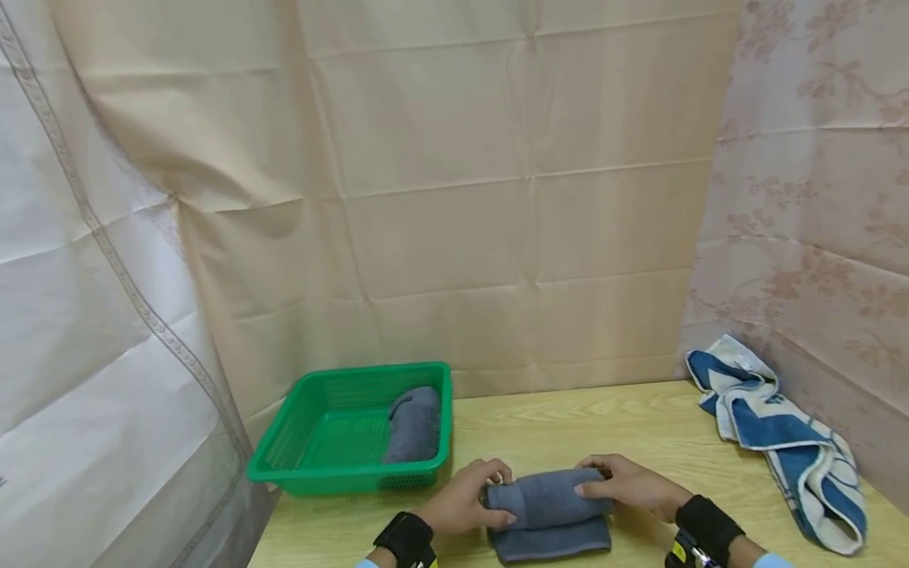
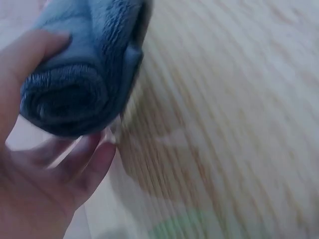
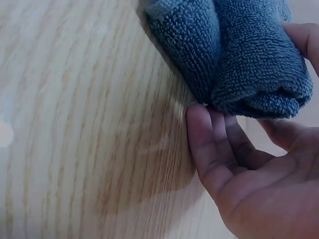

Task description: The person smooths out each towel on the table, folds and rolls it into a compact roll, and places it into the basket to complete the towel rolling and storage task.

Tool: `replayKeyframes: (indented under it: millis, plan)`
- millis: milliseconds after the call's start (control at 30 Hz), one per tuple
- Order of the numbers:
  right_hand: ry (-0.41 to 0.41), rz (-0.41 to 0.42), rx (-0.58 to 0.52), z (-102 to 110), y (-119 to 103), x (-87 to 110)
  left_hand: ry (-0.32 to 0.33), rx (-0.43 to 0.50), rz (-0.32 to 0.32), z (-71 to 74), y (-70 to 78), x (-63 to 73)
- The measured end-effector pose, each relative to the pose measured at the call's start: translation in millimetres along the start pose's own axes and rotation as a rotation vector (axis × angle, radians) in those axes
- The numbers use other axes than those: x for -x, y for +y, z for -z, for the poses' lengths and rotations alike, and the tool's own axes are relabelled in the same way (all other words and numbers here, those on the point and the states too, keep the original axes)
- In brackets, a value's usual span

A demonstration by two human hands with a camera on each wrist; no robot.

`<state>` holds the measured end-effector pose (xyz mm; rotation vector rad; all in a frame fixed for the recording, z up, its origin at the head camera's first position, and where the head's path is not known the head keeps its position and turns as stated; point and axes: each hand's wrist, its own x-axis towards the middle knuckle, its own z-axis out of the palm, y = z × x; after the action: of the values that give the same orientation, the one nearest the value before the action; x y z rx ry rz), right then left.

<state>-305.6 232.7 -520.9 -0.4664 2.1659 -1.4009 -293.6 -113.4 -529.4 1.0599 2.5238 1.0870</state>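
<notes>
A grey-blue towel (image 1: 554, 501), mostly rolled up, lies on the table with a flat flap toward the person. My left hand (image 1: 469, 500) grips the left end of the roll, thumb on the near side and fingers round the far side. At the opposite end my right hand (image 1: 632, 487) holds the roll the same way. Spiral layers show at the end of the towel (image 2: 67, 99) in the left wrist view. In the right wrist view, the thumb presses the towel (image 3: 254, 55) while curled fingertips (image 3: 199, 117) reach under its edge.
A green plastic basket (image 1: 348, 477) stands at the back left, with another rolled grey towel (image 1: 414, 426) inside on its right. A crumpled blue and white towel (image 1: 781, 434) lies at the right by the patterned curtain. Beige cloth (image 1: 497, 197) hangs behind the wooden table (image 1: 568, 418).
</notes>
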Motion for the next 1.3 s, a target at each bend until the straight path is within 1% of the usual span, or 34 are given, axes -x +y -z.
replayKeyframes:
  millis: [33, 67, 133, 233, 300, 433, 533, 667, 700, 800, 833, 867, 900, 933, 1000, 1033, 1067, 1200, 1300]
  plan:
    - [0.003, 0.004, 0.015, -0.4, -0.2, -0.2, -0.011, 0.07, 0.037, 1.3, -1.0, 0.4]
    - [0.002, 0.009, 0.022, -0.6, -0.2, -0.3, -0.014, 0.119, 0.071, 2.8, -1.0, 0.5]
    - [-0.007, 0.017, 0.028, -0.5, -0.4, -0.2, -0.019, 0.174, 0.094, 6.3, 2.1, 0.3]
    - [-0.029, 0.033, 0.036, 1.3, -1.2, -0.5, -0.01, 0.191, 0.105, 10.3, 10.2, -0.8]
    - [-0.04, 0.034, 0.037, 2.0, -2.1, -0.5, -0.024, 0.212, 0.122, 11.9, 14.8, -0.4]
    - [-0.058, 0.03, 0.04, 2.0, -4.7, 1.1, -0.046, 0.248, 0.206, 12.6, 19.9, 3.0]
    - [-0.078, 0.058, 0.04, 2.2, -5.9, 2.6, -0.067, 0.212, 0.24, 14.0, 21.3, 3.9]
    - [-0.107, 0.114, 0.022, 2.2, -6.7, 4.0, -0.115, 0.169, 0.238, 16.6, 19.5, 1.8]
    - [-0.111, 0.121, 0.017, 2.0, -6.9, 4.3, -0.133, 0.149, 0.227, 16.1, 15.0, 0.5]
    - [-0.119, 0.123, 0.015, 1.1, -6.3, 5.2, -0.159, 0.125, 0.213, 15.0, 8.4, 0.2]
    - [-0.118, 0.121, 0.018, 0.8, -5.8, 5.4, -0.163, 0.106, 0.201, 12.5, 3.1, -0.3]
    - [-0.118, 0.116, 0.019, 0.5, -5.2, 5.7, -0.164, 0.103, 0.196, 11.6, 2.7, -0.2]
    - [-0.117, 0.111, 0.021, 0.3, -4.7, 6.0, -0.165, 0.103, 0.192, 10.7, 2.9, 0.2]
    - [-0.117, 0.107, 0.022, 0.2, -4.1, 6.2, -0.159, 0.125, 0.196, 10.6, 7.1, 1.4]
    - [-0.118, 0.101, 0.021, -0.1, -2.6, 6.2, -0.155, 0.133, 0.192, 9.0, 11.4, 2.0]
    - [-0.117, 0.1, 0.02, -0.1, -2.3, 6.1, -0.15, 0.14, 0.188, 8.6, 14.9, 2.5]
    - [-0.119, 0.1, 0.016, -0.3, -1.6, 6.1, -0.146, 0.155, 0.193, 9.8, 21.6, 3.5]
    - [-0.131, 0.115, -0.003, -1.9, 0.1, 6.3, -0.136, 0.109, 0.174, 6.9, 26.1, 2.8]
    - [-0.144, 0.125, -0.021, -4.3, 1.8, 6.4, -0.138, 0.101, 0.172, 4.3, 24.4, 0.9]
